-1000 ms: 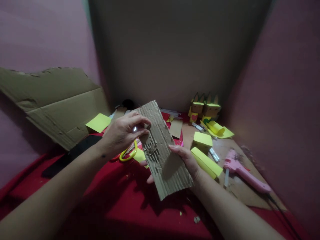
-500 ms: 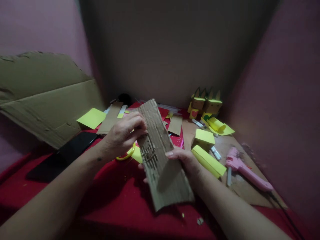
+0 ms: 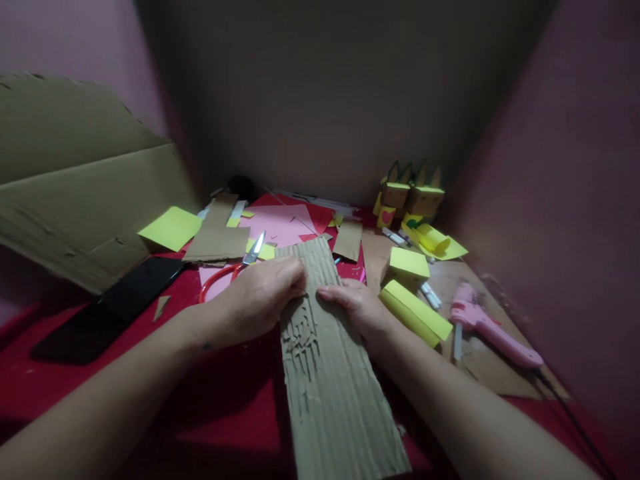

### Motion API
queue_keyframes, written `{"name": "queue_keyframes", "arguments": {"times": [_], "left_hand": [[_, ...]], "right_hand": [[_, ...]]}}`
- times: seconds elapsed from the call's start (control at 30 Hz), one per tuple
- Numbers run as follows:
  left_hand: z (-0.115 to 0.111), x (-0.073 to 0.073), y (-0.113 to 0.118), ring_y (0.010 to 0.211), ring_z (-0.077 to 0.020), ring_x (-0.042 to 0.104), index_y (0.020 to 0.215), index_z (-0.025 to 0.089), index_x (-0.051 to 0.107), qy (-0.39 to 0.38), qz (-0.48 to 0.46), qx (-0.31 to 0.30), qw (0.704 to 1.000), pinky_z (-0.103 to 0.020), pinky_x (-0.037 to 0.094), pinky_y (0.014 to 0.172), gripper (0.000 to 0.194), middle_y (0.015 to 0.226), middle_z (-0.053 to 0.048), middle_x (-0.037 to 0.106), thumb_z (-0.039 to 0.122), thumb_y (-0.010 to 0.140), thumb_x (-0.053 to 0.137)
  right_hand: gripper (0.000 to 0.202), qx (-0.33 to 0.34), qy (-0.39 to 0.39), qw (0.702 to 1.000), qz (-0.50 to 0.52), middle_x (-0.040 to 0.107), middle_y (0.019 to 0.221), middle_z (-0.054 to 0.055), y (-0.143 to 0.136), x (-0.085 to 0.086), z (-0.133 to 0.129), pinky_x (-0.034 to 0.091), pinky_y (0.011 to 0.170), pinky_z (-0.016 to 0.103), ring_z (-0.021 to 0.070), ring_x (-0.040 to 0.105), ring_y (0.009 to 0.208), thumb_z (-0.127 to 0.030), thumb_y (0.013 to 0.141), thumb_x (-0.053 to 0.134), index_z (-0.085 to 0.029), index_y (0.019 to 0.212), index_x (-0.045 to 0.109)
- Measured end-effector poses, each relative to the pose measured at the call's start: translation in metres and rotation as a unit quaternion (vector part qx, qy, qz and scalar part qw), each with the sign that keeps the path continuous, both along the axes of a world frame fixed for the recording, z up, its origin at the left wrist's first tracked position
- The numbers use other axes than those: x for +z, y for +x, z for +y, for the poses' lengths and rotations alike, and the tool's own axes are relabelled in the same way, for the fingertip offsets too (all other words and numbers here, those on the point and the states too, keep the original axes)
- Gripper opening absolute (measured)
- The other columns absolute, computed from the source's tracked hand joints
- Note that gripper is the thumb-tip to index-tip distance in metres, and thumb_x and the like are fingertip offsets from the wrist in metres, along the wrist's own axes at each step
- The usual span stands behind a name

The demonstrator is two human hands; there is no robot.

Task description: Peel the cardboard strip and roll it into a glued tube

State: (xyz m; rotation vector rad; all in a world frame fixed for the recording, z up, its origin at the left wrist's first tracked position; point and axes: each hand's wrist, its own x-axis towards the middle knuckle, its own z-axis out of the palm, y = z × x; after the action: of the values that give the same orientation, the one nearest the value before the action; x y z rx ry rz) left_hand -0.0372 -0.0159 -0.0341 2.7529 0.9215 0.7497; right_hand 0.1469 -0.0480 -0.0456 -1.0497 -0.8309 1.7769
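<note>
A long strip of cardboard [image 3: 340, 387] with exposed corrugation and a torn, rough patch near its left edge is held over the red cloth. My left hand [image 3: 267, 293] pinches the strip at its upper left edge, fingers curled. My right hand [image 3: 355, 303] grips the right edge, thumb on top and the other fingers hidden beneath. Red-handled scissors [image 3: 217, 277] lie just beyond my left hand, blades pointing away, their handles partly covered.
A black phone [image 3: 107, 310] and a big cardboard sheet [image 3: 85, 173] are on the left. To the right are a pink glue gun [image 3: 493, 330], yellow-covered boxes [image 3: 407, 267] and two small cardboard figures [image 3: 410, 193]. Pink paper [image 3: 275, 223] lies at the back.
The cardboard strip has come nearer and lower, and its far end no longer hides the pink paper. My left hand has moved down and right, closer to my right hand. The scissors now show.
</note>
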Motion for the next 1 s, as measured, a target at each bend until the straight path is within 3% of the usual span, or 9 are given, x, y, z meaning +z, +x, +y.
{"name": "queue_keyframes", "arguments": {"times": [0.17,0.33,0.47,0.53,0.67,0.87,1.0], "left_hand": [[0.003,-0.004,-0.001,0.065,-0.0137,0.050,0.079,0.021,0.045,-0.050,-0.019,-0.009,0.999,-0.027,0.040,0.056,0.010,0.076,-0.001,0.055,0.014,0.086,0.042],[0.002,0.006,-0.001,0.068,-0.0148,0.052,0.089,0.020,0.053,-0.134,-0.022,-0.023,0.990,-0.027,0.044,0.060,0.007,0.080,-0.002,0.056,0.023,0.089,0.046],[0.004,0.011,0.001,0.077,-0.0159,0.052,0.080,0.019,0.056,-0.095,-0.005,-0.070,0.993,-0.027,0.042,0.068,0.010,0.081,-0.002,0.056,0.024,0.089,0.055],[0.004,0.009,0.002,0.077,-0.0162,0.051,0.072,0.018,0.054,-0.075,-0.015,-0.073,0.994,-0.027,0.041,0.068,0.019,0.077,-0.002,0.056,0.022,0.091,0.053],[0.000,0.003,0.005,0.074,-0.0157,0.052,0.076,0.017,0.055,-0.033,-0.049,-0.054,0.997,-0.027,0.041,0.067,0.018,0.078,-0.003,0.057,0.021,0.093,0.050],[-0.002,0.003,0.001,0.070,-0.0154,0.050,0.075,0.017,0.054,-0.065,-0.035,-0.063,0.995,-0.027,0.040,0.062,0.019,0.074,-0.002,0.055,0.020,0.093,0.046],[0.004,-0.001,-0.001,0.076,-0.0158,0.051,0.087,0.017,0.057,-0.088,-0.014,-0.077,0.993,-0.027,0.042,0.066,0.004,0.083,-0.003,0.057,0.021,0.089,0.057]], "right_hand": [[0.015,-0.006,0.004,1.000,-0.025,0.061,0.048,0.000,0.000,0.000,0.002,0.046,0.049,0.028,0.0161,0.058,0.046,-0.023,0.054,0.068,-0.014,0.066,0.065],[0.020,0.005,0.008,1.000,-0.024,0.062,0.051,0.001,0.000,-0.004,0.002,0.046,0.048,0.028,0.0160,0.057,0.046,-0.023,0.054,0.065,-0.013,0.071,0.067],[0.021,0.012,0.015,0.999,-0.028,0.062,0.052,0.001,0.000,-0.004,0.001,0.045,0.049,0.028,0.0154,0.056,0.046,-0.023,0.054,0.064,-0.012,0.072,0.067],[0.020,0.007,0.021,0.999,-0.038,0.061,0.052,0.001,0.000,-0.003,0.001,0.045,0.050,0.027,0.0148,0.056,0.047,-0.023,0.054,0.064,-0.013,0.070,0.067],[0.015,-0.004,0.029,0.998,-0.063,0.058,0.049,-0.001,0.003,-0.003,0.005,0.041,0.048,0.025,0.0129,0.053,0.045,-0.024,0.055,0.063,-0.013,0.065,0.064],[0.015,0.012,0.034,0.997,-0.065,0.057,0.048,-0.001,0.002,-0.006,0.007,0.040,0.048,0.026,0.0133,0.053,0.045,-0.023,0.053,0.062,-0.013,0.064,0.063],[0.016,0.021,0.039,0.997,-0.062,0.058,0.049,-0.001,0.002,-0.009,0.007,0.041,0.050,0.026,0.0135,0.053,0.046,-0.023,0.054,0.062,-0.013,0.067,0.064]]}}
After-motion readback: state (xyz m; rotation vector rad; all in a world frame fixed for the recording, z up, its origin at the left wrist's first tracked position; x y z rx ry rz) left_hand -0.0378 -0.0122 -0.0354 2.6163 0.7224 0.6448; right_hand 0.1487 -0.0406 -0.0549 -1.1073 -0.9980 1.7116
